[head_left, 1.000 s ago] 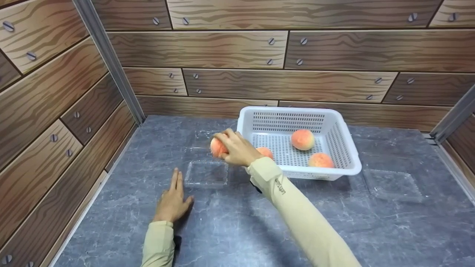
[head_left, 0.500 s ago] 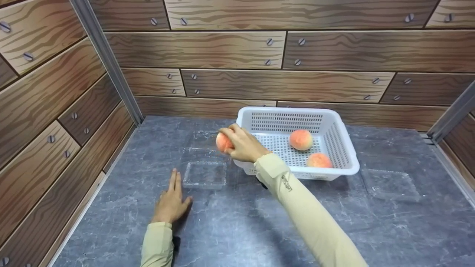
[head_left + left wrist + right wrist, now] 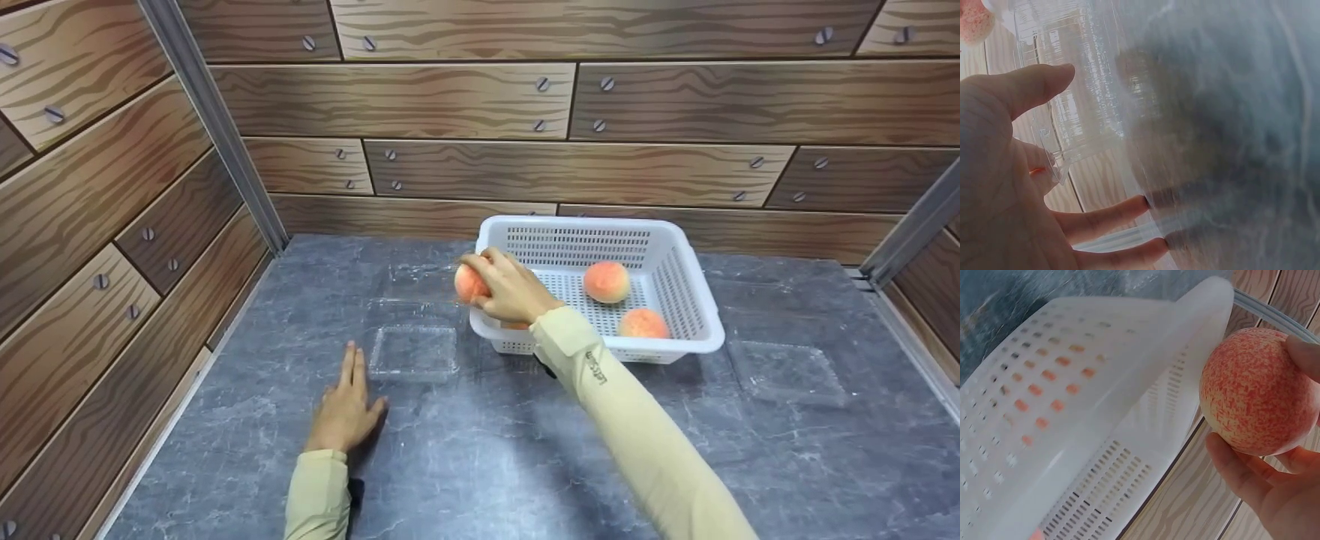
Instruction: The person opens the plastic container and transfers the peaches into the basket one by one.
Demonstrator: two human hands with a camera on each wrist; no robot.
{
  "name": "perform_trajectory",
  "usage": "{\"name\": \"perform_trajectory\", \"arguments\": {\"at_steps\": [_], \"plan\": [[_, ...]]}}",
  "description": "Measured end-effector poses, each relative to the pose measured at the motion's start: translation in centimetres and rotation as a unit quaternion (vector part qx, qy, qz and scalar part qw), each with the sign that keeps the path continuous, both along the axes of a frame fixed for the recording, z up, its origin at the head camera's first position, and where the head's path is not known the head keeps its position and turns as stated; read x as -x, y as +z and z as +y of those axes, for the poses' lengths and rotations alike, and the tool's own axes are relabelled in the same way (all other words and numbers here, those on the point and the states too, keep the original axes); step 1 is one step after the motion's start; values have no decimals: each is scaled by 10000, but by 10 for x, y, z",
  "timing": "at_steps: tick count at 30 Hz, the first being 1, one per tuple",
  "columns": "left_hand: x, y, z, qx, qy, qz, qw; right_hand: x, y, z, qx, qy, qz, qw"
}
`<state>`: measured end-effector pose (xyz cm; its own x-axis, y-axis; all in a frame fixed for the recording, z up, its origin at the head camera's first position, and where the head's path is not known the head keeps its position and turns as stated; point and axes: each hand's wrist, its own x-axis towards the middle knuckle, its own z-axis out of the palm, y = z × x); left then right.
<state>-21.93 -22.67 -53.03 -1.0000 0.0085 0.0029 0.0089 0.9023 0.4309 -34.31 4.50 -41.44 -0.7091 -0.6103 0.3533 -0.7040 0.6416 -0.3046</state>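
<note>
In the head view my right hand (image 3: 521, 291) grips a red-yellow peach (image 3: 469, 283) at the basket's left rim. The right wrist view shows thumb and fingers around this peach (image 3: 1258, 394), close beside the white wall. The white perforated basket (image 3: 709, 300) holds a peach (image 3: 606, 282) towards the back and another peach (image 3: 643, 324) near the front. A sliver of a further peach (image 3: 514, 326) shows under my right hand, mostly hidden. My left hand (image 3: 343, 412) rests on the table, fingers straight, beside a clear plastic container (image 3: 414, 352).
Behind that container lies more clear plastic (image 3: 420, 283), left of the basket. Another clear container (image 3: 795, 371) sits right of the basket. Wood-patterned walls (image 3: 450, 97) enclose the grey marbled table (image 3: 465, 465) at the back and sides.
My right hand has carried the peach rightward from above the clear plastic to the basket's left rim. The left hand stays in place.
</note>
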Motion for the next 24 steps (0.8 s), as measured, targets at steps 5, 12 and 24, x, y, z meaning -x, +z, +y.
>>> {"name": "perform_trajectory", "arguments": {"at_steps": [5,12,24], "plan": [[1,1,1,2,14,-13,10000,2,2,6,-97,-123,-151,9998],[1,1,1,13,-10,-17,10000,5,5,11,-173,-223,-303,9991],[0,0,0,-26,-40,89,9999,9,1,23,-244,-392,-405,9981]]}}
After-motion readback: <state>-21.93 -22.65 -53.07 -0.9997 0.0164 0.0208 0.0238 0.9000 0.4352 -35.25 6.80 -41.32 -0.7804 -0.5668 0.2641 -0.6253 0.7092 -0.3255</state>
